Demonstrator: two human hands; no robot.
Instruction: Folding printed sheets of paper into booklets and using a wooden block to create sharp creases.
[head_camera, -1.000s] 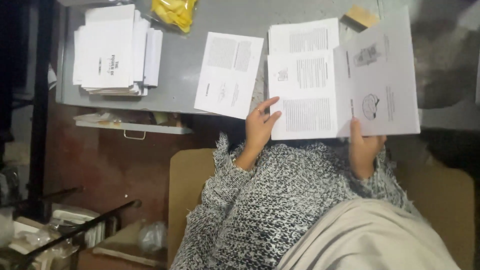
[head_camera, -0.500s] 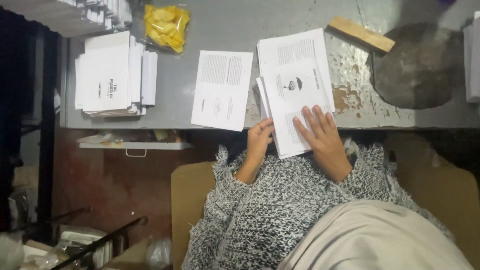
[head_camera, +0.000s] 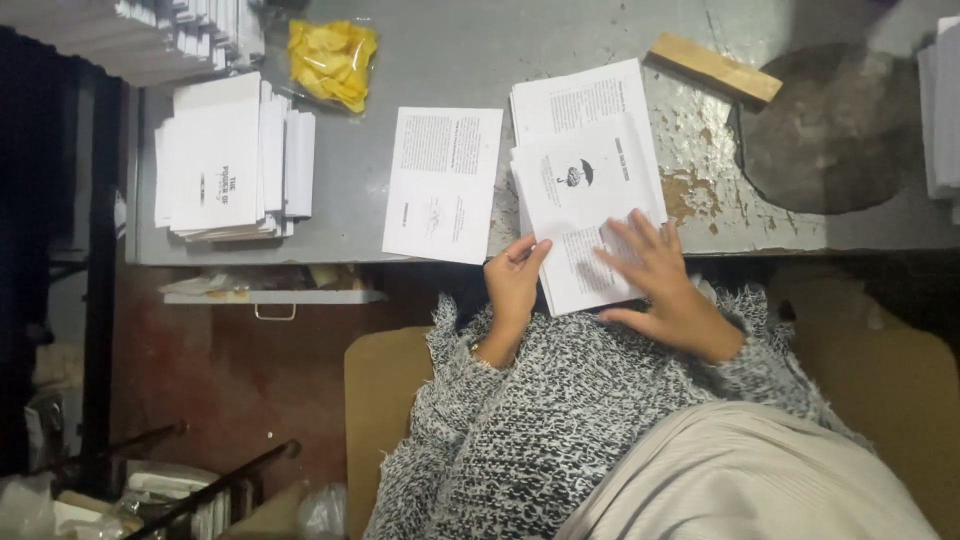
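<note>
Both hands' fingers (head_camera: 640, 245) press the folded booklet (head_camera: 585, 200).

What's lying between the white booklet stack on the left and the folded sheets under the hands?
In the head view, one single printed sheet lies flat between the booklet stack and the folded sheets.

— What's different with the printed sheet (head_camera: 585, 205)?
— A second ago it lay spread open across the bench (head_camera: 600, 40); now it is folded shut into a booklet.
— And the hands?
— The right hand (head_camera: 650, 265) has moved from the sheet's near edge onto its cover, flat; the left hand (head_camera: 515, 280) sits at its near-left corner.
</note>
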